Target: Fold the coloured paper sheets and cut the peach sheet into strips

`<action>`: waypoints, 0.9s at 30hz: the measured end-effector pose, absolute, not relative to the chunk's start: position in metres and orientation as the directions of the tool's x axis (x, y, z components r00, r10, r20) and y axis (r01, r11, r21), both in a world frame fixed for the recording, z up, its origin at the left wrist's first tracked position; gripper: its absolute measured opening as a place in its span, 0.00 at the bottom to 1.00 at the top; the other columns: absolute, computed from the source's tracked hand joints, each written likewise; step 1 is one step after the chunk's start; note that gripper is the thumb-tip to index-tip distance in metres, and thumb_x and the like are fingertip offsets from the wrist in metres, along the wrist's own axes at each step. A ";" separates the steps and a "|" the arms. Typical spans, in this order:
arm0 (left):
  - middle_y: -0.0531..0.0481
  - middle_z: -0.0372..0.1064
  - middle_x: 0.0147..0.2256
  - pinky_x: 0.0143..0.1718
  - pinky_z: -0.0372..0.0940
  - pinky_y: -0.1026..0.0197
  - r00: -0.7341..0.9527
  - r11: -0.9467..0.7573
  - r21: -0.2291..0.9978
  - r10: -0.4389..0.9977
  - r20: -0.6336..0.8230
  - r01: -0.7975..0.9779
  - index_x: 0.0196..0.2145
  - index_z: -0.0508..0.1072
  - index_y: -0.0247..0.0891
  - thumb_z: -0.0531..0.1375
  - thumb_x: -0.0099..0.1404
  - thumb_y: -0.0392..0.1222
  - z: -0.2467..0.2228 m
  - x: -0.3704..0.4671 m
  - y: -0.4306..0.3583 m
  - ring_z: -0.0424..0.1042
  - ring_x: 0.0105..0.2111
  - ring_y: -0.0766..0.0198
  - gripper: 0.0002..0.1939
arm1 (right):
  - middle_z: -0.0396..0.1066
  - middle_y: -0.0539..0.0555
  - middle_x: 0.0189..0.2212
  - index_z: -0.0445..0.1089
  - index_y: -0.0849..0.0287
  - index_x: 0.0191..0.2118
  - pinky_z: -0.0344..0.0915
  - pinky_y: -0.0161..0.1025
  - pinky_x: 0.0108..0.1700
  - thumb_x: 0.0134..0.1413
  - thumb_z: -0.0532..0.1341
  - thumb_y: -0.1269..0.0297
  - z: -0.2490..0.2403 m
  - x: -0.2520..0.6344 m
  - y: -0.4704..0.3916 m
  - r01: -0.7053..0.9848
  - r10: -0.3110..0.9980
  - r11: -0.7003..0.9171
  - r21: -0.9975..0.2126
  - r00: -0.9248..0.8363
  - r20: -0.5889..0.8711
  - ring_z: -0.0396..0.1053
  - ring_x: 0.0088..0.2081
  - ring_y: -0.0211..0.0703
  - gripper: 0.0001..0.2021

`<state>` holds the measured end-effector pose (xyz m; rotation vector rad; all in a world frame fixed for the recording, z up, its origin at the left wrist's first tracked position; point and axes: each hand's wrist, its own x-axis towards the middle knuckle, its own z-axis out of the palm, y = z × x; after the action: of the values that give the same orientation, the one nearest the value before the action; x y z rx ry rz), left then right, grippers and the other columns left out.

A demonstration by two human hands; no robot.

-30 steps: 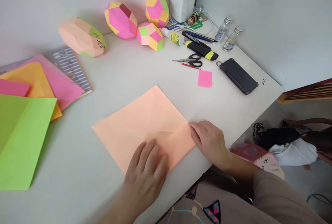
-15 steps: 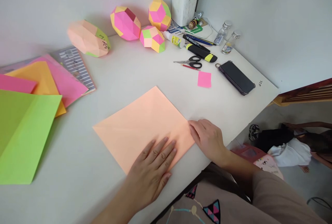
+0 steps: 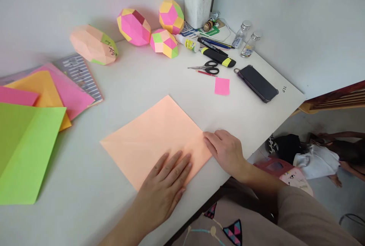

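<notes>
A peach sheet of paper (image 3: 142,134) lies on the white table in front of me, with faint crease lines across it. My left hand (image 3: 162,185) rests flat on its near part, fingers spread, hiding some of the lower edge. At the sheet's right edge, my right hand (image 3: 225,149) has its fingers pinched together on the paper near the corner. Its thumb is partly hidden.
Green (image 3: 31,151), orange and pink sheets overlap at left. Faceted paper shapes (image 3: 134,27) stand along the wall. Scissors (image 3: 209,67), a glue bottle (image 3: 189,43), a pink square (image 3: 221,86) and a phone (image 3: 258,83) lie at right. Another person (image 3: 316,160) is below the table edge.
The whole view has shifted slightly, with table items appearing a little further left. Both hands keep nearly the same places on the peach sheet.
</notes>
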<state>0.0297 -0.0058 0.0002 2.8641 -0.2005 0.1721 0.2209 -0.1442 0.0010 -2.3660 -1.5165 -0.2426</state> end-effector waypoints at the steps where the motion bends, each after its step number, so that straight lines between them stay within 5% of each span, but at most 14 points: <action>1: 0.49 0.50 0.64 0.65 0.38 0.46 0.983 -0.957 0.250 -0.118 0.138 -0.150 0.62 0.57 0.38 0.50 0.69 0.44 0.000 0.030 -0.007 0.47 0.64 0.51 0.26 | 0.62 0.49 0.21 0.72 0.58 0.38 0.52 0.35 0.27 0.64 0.51 0.66 0.001 0.221 -0.144 0.906 0.852 -0.388 -0.168 0.423 0.309 0.59 0.27 0.37 0.11; 15: 0.50 0.48 0.64 0.65 0.38 0.46 0.986 -0.957 0.257 -0.106 0.130 -0.136 0.62 0.56 0.40 0.49 0.69 0.45 -0.003 0.027 -0.008 0.46 0.64 0.52 0.25 | 0.67 0.52 0.25 0.68 0.62 0.41 0.58 0.38 0.31 0.60 0.56 0.59 0.002 0.219 -0.152 0.879 0.824 -0.387 -0.281 0.466 0.323 0.63 0.31 0.43 0.11; 27: 0.50 0.50 0.64 0.65 0.39 0.47 0.984 -0.956 0.261 -0.100 0.149 -0.137 0.65 0.51 0.39 0.48 0.69 0.44 -0.005 0.028 -0.008 0.47 0.64 0.53 0.28 | 0.62 0.52 0.25 0.63 0.59 0.26 0.54 0.37 0.29 0.57 0.58 0.52 0.004 0.219 -0.164 0.825 0.791 -0.485 -0.290 0.556 0.256 0.59 0.33 0.42 0.16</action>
<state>0.0277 -0.0084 -0.0047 2.8561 -0.1736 0.1939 0.2189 -0.1642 0.0044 -2.4155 -1.3174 -0.1231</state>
